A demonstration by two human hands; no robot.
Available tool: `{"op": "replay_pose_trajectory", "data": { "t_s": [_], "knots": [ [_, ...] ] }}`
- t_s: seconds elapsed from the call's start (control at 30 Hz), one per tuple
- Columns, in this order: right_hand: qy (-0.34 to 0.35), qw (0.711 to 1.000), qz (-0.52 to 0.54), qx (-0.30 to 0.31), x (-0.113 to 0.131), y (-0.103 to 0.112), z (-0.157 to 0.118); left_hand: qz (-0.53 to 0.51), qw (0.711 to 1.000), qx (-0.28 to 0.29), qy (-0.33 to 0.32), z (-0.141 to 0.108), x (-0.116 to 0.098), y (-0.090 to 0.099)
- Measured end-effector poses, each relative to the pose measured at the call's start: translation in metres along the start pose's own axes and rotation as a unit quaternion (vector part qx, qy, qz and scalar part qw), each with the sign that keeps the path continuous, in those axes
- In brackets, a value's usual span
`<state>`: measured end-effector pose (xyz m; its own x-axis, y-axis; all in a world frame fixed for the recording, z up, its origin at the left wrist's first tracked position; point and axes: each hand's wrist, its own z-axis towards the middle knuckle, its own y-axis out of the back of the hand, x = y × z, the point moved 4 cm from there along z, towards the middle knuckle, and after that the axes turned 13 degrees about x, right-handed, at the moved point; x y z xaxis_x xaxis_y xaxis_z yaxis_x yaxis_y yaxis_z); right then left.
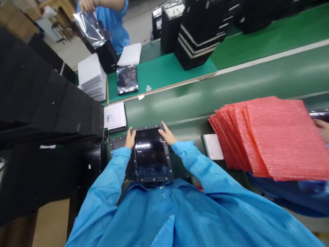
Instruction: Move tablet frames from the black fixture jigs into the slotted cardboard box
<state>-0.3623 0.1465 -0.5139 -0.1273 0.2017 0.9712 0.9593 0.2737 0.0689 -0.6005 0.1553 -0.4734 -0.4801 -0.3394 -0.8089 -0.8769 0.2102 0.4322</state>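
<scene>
Left hand (130,138) clamped on the left edge of the black framed panel (151,152), near its top corner; right hand (167,134) clamped on the panel's upper right corner, thumb over the frame. Panel is held in front of the wearer's torso, at the near side of the green bench (185,103); dark glossy center with light reflections, row of small pale dots around the frame. Whether it touches the surface below, cannot tell. Left of it, partly behind the left hand, another dark dotted sheet (118,142). White sheet with a blue mark (114,116) on a dark item, beyond and left of the panel. Tall black stacks (51,92) fill the left side. Right of the panel, apart from it, a white rectangular device (213,146), just beside a fanned pile of red bubble bags (277,137). Across the bench: stack of white sheets (92,77), shiny dark packet (127,79) on a green mat (159,73), stacked black blocks (200,34) at the mat's far right. A person in blue (113,25) opposite holds a shiny silvery bag (91,29). Another person's hand (323,129) at the right edge, beside the red pile.
</scene>
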Motion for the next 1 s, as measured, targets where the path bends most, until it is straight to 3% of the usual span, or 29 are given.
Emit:
{"op": "replay_pose_trajectory", "data": {
  "t_s": [0.1,0.27,0.33,0.4,0.43,0.57,0.63,0.73,0.87,0.93,1.0],
  "knots": [
    [0.023,1.000,-0.005,-0.003,0.003,0.003,0.024,0.011,1.000,-0.006,-0.008,0.011,-0.004,0.005],
    [0.050,0.999,-0.008,-0.019,-0.001,0.003,0.025,0.049,0.998,-0.039,-0.018,0.003,-0.010,0.000],
    [0.045,0.999,0.002,-0.020,-0.002,0.002,0.030,0.092,0.993,-0.075,0.003,-0.010,-0.017,-0.005],
    [0.040,0.999,0.007,-0.021,-0.002,0.001,0.035,0.180,0.981,-0.072,-0.014,-0.039,-0.022,-0.015],
    [0.037,0.999,0.005,-0.021,-0.002,0.001,0.036,0.232,0.971,-0.035,-0.045,-0.059,-0.021,-0.024],
    [0.044,0.996,-0.065,-0.045,0.006,0.003,0.028,0.331,0.889,0.230,-0.217,-0.151,0.009,-0.060],
    [0.070,0.984,-0.150,-0.069,0.019,0.003,0.020,0.325,0.863,0.289,-0.259,-0.176,0.026,-0.063],
    [0.134,0.940,-0.310,-0.048,0.043,-0.009,0.012,0.313,0.844,0.323,-0.291,-0.174,0.035,-0.061],
    [0.193,0.889,-0.400,0.110,0.057,-0.040,0.015,0.286,0.832,0.337,-0.334,-0.157,0.035,-0.062],
    [0.178,0.902,-0.369,0.134,0.053,-0.047,0.018,0.287,0.823,0.337,-0.356,-0.155,0.037,-0.065],
    [0.131,0.937,-0.307,0.104,0.047,-0.044,0.021,0.289,0.810,0.333,-0.387,-0.155,0.039,-0.069]
  ]
}}
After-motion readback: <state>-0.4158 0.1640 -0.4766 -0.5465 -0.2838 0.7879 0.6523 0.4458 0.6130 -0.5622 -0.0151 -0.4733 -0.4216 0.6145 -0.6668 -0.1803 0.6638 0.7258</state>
